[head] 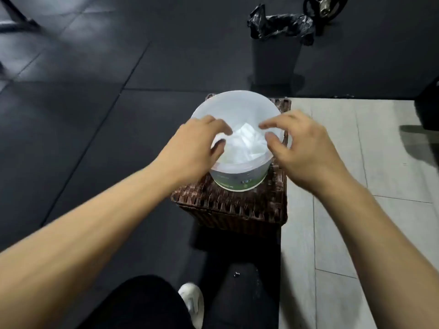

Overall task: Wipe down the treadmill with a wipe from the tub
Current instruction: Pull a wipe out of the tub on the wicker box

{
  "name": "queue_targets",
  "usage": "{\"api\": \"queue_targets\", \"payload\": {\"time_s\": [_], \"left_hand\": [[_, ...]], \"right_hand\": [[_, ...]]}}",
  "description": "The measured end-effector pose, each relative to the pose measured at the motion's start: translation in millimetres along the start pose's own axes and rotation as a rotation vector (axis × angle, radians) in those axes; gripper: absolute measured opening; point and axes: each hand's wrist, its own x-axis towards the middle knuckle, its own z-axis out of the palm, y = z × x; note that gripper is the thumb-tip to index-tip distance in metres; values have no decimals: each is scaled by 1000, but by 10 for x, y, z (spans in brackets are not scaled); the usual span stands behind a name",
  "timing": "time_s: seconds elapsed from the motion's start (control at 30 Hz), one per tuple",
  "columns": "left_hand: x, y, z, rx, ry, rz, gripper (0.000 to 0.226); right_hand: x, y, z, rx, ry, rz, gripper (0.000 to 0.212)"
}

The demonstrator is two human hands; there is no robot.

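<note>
A round white tub [240,179] of wipes with a green label stands on a brown wicker basket [228,207]. Its translucent lid [235,105] is tilted up at the back, and crumpled white wipes [247,143] show inside. My left hand [190,148] hovers at the tub's left rim, fingers curved over the opening and thumb by the inner edge. At the right rim is my right hand [306,148], with index finger and thumb spread apart just above the wipes. Neither hand plainly holds anything. Both are slightly blurred. No treadmill is in view.
A dark bin [275,60] with a black liner stands behind the basket. Black rubber floor tiles [83,115] cover the left, pale tiles [356,186] the right. My dark trouser leg and white shoe [192,302] are at the bottom.
</note>
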Motion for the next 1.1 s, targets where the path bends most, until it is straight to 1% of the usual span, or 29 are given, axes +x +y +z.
{"api": "queue_targets", "payload": {"time_s": [0.17,0.3,0.37,0.43,0.47,0.53,0.6,0.63,0.7,0.8,0.87,0.97,1.1], "left_hand": [[486,-196,221,60,-152,-64,27],[590,-265,385,93,-187,-93,29],[583,-289,406,74,-192,-121,30],[558,-301,407,64,-230,-129,31],[547,-297,390,54,-268,-127,33],[526,-295,346,25,-349,-129,38],[516,-266,310,16,-366,-131,37],[522,-244,305,11,-345,-135,29],[540,-193,318,6,-300,-152,6],[502,-133,358,-80,-257,-192,9],[456,-99,408,-144,-228,-208,10],[409,-79,437,-176,-94,-207,9],[328,-125,391,-240,61,-185,6]], "right_hand": [[330,67,155,-146,-34,-128,20],[434,147,199,-265,-43,-164,18],[484,129,218,-298,-53,-208,15],[520,80,242,-356,-89,-261,13],[537,51,251,-359,-125,-271,14],[565,-9,269,-277,-209,-217,15],[584,-9,307,-207,-259,-156,14],[589,21,324,-193,-269,-140,13],[604,109,329,-146,-250,-124,10],[672,175,270,-118,-189,-144,7],[747,171,214,-164,-229,-162,7],[809,141,156,-289,-349,-186,5],[795,124,145,-287,-364,-165,6]]}}
